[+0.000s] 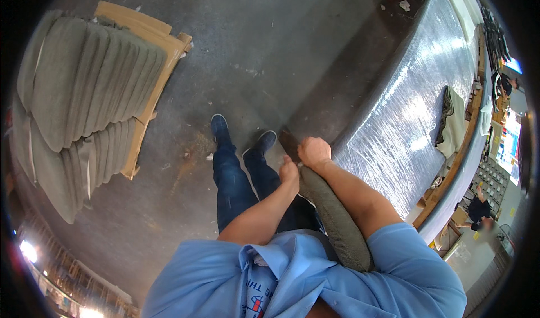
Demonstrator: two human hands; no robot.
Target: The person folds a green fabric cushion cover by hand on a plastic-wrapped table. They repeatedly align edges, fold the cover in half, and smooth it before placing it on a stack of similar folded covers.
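Note:
A long grey-green upholstered cushion (337,222) stands on edge against my right side, running from my shirt toward the floor. Both my hands are closed at its far upper edge, close together. My left hand (289,173) pinches the edge on the near left side. Just beyond it, my right hand (314,151) is curled in a fist over the same edge, its forearm lying along the cushion. A darker brown end of the cushion (288,141) sticks out past my hands. Whatever small part lies between my fingers is hidden.
To my right is a table covered in shiny plastic film (394,132), with a folded fabric piece (454,121) on it. At left, many grey-green cushions (84,76) stand in rows against cardboard (143,20). Two people work at far right. Scraps dot the concrete floor (270,48).

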